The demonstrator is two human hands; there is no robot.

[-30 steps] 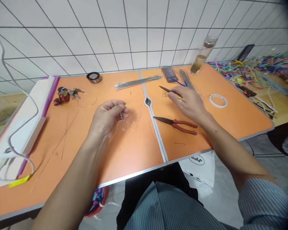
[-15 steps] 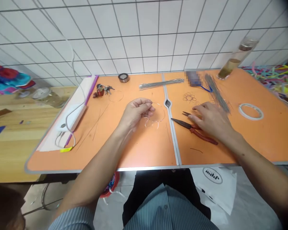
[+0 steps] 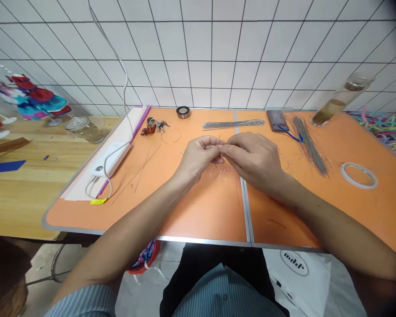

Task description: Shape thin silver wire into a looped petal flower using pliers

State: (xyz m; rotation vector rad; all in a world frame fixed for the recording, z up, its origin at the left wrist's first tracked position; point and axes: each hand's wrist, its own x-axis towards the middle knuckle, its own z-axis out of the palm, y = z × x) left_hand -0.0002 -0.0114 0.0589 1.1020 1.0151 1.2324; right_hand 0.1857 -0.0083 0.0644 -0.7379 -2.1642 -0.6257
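Note:
My left hand pinches a thin wire bent into small loops, which hang just below the fingers over the orange table. My right hand meets it fingertip to fingertip, with thumb and forefinger closed at the same spot on the wire. The exact point of grip is hidden between the fingers. Partly behind the right hand lies another looped wire piece. No pliers show now; the right hand and forearm cover the area where they lay.
A bundle of straight wires lies at the back, another to the right. Around them are a phone, a roll of tape, keys, a white ring, a tilted glass tube and a white power strip.
My right hand has left the pliers and come left to join the left hand at the looped wire. The left hand still holds the wire. The view has shifted slightly.

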